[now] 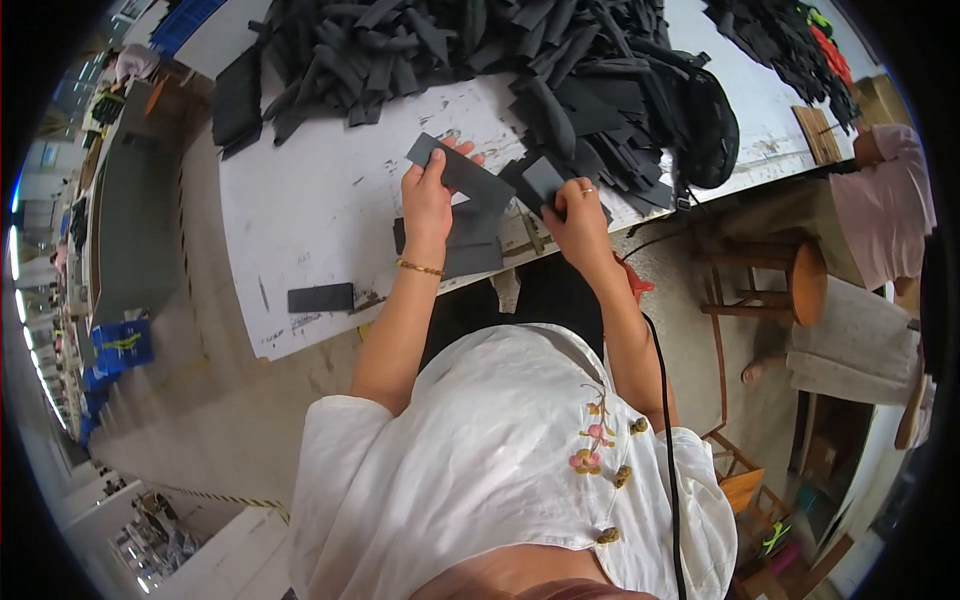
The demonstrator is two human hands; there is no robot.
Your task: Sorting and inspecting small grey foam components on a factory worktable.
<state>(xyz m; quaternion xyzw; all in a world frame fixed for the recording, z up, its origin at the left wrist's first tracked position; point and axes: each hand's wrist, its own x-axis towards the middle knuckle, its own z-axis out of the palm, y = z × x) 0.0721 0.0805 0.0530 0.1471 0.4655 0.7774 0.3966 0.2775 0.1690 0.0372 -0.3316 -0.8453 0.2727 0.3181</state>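
Observation:
Over the near part of the white table [300,200], my left hand [428,205] grips a flat dark grey fabric strip [478,180], thumb on top and fingers beneath. My right hand [578,222] is closed on another dark strip [543,178], whose upper face looks lighter grey. The two strips meet or overlap between my hands. Under and beside my left wrist lie more flat dark pieces [470,255], partly covered by that hand. Off to the left, near the table's front edge, rests a small dark rectangular stack [320,298].
A large heap of dark strips [375,45] covers the table's far side. At its right sits a black bag [710,125]. A wooden stool [805,282] and another person [885,215] are to the right. A black cable [660,400] runs beside my right arm.

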